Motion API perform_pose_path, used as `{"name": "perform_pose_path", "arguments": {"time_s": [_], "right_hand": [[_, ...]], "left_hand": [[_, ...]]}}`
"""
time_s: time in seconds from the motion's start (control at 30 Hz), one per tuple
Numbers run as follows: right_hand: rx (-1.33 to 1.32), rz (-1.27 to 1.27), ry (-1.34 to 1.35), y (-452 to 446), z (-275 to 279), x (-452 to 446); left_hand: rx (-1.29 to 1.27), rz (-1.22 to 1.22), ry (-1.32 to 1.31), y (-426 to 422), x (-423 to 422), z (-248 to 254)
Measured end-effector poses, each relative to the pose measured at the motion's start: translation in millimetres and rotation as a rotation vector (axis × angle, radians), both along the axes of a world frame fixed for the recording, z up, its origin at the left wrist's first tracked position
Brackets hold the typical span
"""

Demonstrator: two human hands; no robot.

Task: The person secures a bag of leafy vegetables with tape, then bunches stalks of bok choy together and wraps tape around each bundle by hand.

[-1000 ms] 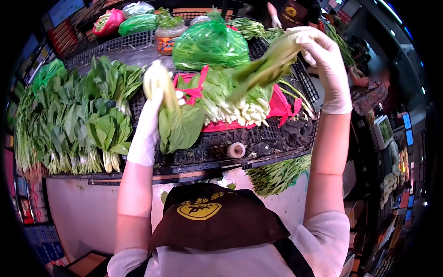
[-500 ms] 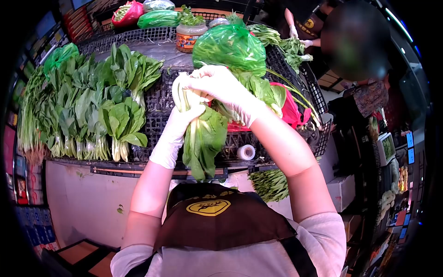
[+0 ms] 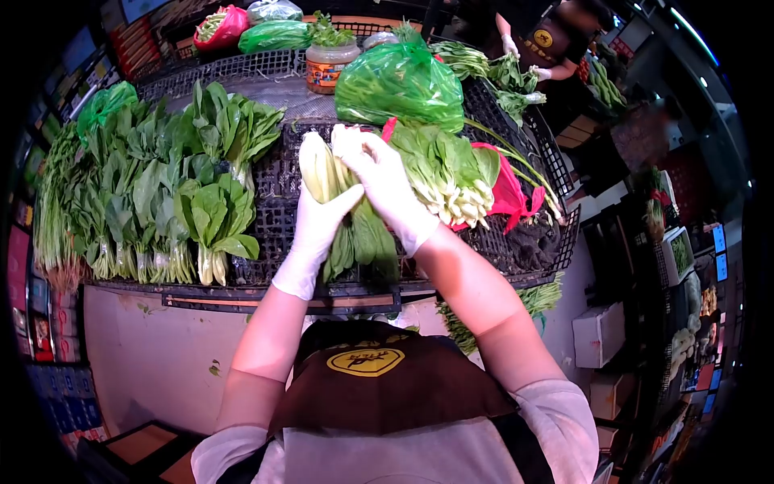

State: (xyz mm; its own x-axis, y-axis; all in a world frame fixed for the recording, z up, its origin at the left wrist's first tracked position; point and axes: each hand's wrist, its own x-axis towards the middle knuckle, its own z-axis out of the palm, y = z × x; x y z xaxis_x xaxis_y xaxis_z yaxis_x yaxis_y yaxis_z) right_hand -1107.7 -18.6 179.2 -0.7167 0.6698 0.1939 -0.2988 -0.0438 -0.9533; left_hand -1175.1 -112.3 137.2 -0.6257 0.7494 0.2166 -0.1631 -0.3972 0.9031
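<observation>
Worktop (image 3: 274,185), blk mesh crates.
Bunch (image 3: 318,168) of greens, x1: front-ctr, above worktop, stalk ends up, leaves hanging twd wearer.
L hand (image 3: 322,216), wht glove: wrapped round bunch, thumb across front.
R hand (image 3: 385,179), wht glove: fingers curled agst bunch's R side; firm grip or not, can't tell. Hides part of stalks.
Apron (image 3: 403,399), brn: yel. badge (image 3: 365,361), emblem + chars, too sm. to read.
Jar (image 3: 331,66), back of worktop: orange label (image 3: 326,75), text unread.; leafy sprigs over top.
Co-worker's apron (image 3: 554,48), top R: similar yel. badge, text unread.
Grn bag (image 3: 399,85), full: behind hands.
Loose greens (image 3: 443,165): R of hands, lying on pink bag (image 3: 509,196), covering most of it.
Bundles (image 3: 145,185), leafy, several, some w/ clear wrap: L side, in rows.
Wht box (image 3: 598,335): lower R, off worktop.
</observation>
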Motion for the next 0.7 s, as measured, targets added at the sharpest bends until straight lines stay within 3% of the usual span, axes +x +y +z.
{"name": "perform_pose_path", "arguments": {"time_s": [0.07,0.17,0.3,0.4,0.5,0.63,0.7], "right_hand": [[0.119,0.041,-0.140,18.7,4.1,13.4],[-0.173,0.309,-0.029,32.5,14.1,30.0],[-0.382,0.616,0.176,20.7,7.5,22.7],[-0.356,0.328,0.121,3.6,5.4,10.9],[0.373,-0.007,-0.169,-5.5,0.2,6.4],[0.715,-0.269,-0.090,-9.2,-20.4,-2.3],[0.717,-0.316,-0.095,-6.8,-26.3,-5.7]], "left_hand": [[-0.198,-0.106,-0.196,-10.0,-13.0,7.3],[-0.178,-0.228,-0.371,-17.6,-40.4,-12.6],[-0.110,-0.453,-0.398,-21.4,-26.4,-5.3],[-0.061,-0.436,-0.408,-16.9,-17.0,-6.9],[-0.080,-0.405,-0.416,-8.1,-11.9,-22.7],[0.041,-0.373,-0.489,-10.5,-2.4,-18.3],[-0.003,-0.357,-0.444,-10.3,-2.3,-18.0]]}}
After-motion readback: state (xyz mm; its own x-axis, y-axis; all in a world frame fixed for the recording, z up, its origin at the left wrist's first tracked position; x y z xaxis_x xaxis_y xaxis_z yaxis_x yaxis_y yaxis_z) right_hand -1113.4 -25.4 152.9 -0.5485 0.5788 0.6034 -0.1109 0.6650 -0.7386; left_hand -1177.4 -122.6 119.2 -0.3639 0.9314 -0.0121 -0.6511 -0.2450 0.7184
